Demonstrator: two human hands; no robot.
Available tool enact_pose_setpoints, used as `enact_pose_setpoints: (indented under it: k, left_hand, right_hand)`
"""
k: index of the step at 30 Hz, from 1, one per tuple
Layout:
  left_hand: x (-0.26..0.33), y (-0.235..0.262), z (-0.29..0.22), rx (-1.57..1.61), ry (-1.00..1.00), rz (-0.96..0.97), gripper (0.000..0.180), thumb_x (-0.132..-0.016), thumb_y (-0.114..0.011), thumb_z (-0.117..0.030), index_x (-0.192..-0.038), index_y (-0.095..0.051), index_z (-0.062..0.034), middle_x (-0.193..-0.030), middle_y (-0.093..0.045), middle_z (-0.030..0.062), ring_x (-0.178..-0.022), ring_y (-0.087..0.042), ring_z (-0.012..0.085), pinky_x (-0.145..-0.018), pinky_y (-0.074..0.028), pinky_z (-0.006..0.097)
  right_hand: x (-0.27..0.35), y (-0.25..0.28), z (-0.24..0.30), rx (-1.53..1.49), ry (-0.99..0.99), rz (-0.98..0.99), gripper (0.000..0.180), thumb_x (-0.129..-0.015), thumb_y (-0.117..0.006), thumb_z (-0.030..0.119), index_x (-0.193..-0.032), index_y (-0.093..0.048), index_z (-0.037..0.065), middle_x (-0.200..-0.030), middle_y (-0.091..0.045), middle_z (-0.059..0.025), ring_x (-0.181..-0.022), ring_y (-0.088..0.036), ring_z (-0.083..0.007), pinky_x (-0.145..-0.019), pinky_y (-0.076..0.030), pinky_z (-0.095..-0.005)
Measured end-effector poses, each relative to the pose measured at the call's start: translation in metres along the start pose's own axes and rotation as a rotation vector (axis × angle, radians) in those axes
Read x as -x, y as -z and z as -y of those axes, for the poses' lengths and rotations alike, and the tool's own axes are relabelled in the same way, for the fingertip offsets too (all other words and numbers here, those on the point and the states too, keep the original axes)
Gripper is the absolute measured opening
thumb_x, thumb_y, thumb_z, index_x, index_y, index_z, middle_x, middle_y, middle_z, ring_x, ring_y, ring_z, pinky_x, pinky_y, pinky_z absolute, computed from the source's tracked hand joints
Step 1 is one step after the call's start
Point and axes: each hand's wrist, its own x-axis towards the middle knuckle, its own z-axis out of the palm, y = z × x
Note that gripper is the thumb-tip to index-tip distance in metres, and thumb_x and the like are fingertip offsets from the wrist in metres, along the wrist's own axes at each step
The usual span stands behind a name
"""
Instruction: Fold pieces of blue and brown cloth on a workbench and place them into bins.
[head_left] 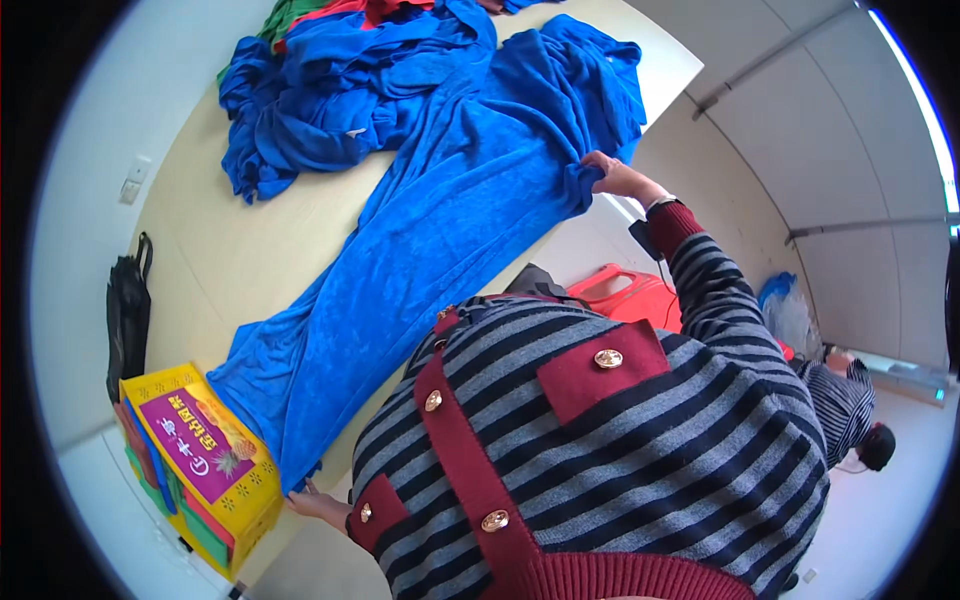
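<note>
A long blue plush cloth [430, 250] stretches diagonally over the pale table [200, 230], from the far right corner to the near left. My right hand [618, 178] is closed on its near edge, bunching the fabric by the table's right side. Low on the left, my left hand [312, 503] pinches the cloth's near corner beside a yellow box [255, 495]; its fingers are partly covered by the fabric. Loose folds run between both hands, and the far end lies crumpled on the table.
Crumpled blue cloths [300, 120] are heaped at the back, with red cloth [345, 12] and green cloth [285, 20] behind. A black folded umbrella-like item [127, 325] stands left. Beyond the table edge are a red plastic chair [640, 295] and another person [845, 405].
</note>
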Motion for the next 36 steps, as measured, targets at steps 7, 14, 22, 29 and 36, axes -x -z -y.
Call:
enact_pose_setpoints:
  k: [7,14,22,29,36]
  left_hand:
    - [-0.013,-0.01,-0.011,-0.285,-0.234,0.148,0.042,-0.095,-0.051,-0.029,-0.124,-0.057,0.0008,-0.127,-0.06,0.0148,-0.114,-0.058,0.0299,-0.095,-0.047,0.044]
    - [-0.053,0.002,0.003,0.107,-0.247,0.138,0.038,-0.093,-0.057,-0.026,-0.12,-0.057,-0.0004,-0.126,-0.058,0.0145,-0.115,-0.055,0.0267,-0.087,-0.049,0.04]
    - [-0.035,-0.014,-0.064,0.063,-0.137,-0.183,0.032,-0.094,-0.061,-0.031,-0.11,-0.061,-0.0031,-0.114,-0.062,0.0153,-0.103,-0.059,0.0271,-0.072,-0.051,0.041]
    - [0.02,-0.066,-0.187,-0.504,-0.673,-0.142,0.029,-0.099,-0.055,-0.023,-0.104,-0.061,0.0047,-0.097,-0.066,0.0147,-0.086,-0.062,0.028,-0.078,-0.05,0.039]
    - [0.101,-0.165,-0.236,-0.192,-0.821,0.389,0.017,-0.092,-0.064,-0.011,-0.104,-0.063,0.0007,-0.093,-0.065,0.0068,-0.087,-0.059,0.0135,-0.08,-0.049,0.03]
  right_hand:
    - [0.001,0.014,0.009,-0.12,-0.08,0.163,0.05,-0.085,-0.067,0.021,-0.134,-0.055,0.016,-0.136,-0.056,-0.0149,-0.122,-0.055,-0.03,-0.107,-0.042,-0.04]
    - [-0.001,-0.016,-0.007,0.689,0.163,-0.16,0.026,-0.08,-0.062,0.016,-0.106,-0.068,0.011,-0.108,-0.067,-0.0129,-0.104,-0.064,-0.0349,-0.088,-0.051,-0.0452]
    - [-0.006,0.026,-0.032,0.309,0.132,-0.807,0.021,-0.082,-0.056,0.007,-0.102,-0.064,0.006,-0.088,-0.068,-0.0137,-0.084,-0.067,-0.03,-0.074,-0.054,-0.0405]
    - [-0.011,0.077,0.187,-0.136,0.751,-0.827,0.044,-0.084,-0.041,-0.015,-0.112,-0.063,0.01,-0.104,-0.064,-0.0078,-0.093,-0.063,-0.0182,-0.073,-0.052,-0.0271]
    - [0.039,-0.136,0.306,0.088,1.331,0.101,0.024,-0.072,-0.058,0.002,-0.095,-0.061,0.007,-0.092,-0.062,-0.0136,-0.09,-0.063,-0.0354,-0.077,-0.053,-0.044]
